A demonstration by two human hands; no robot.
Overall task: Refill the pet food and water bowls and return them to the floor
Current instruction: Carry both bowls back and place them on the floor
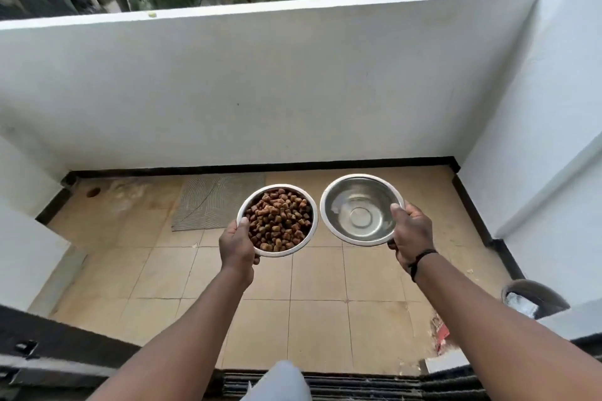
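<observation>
My left hand (237,246) grips the near rim of a steel food bowl (294,251) heaped with brown kibble (278,220), thumb over the edge. My right hand (411,236) grips the right rim of a second steel bowl (329,221) with clear water in it. Both bowls are held side by side in the air, well above the tiled balcony floor (319,283), their rims nearly touching.
A grey mat (208,205) lies on the tiles by the far parapet wall (260,91). A drain hole (93,192) sits at the far left. A dark bucket (534,299) stands at the right wall, red litter (440,330) near it. A door sill (325,384) runs below.
</observation>
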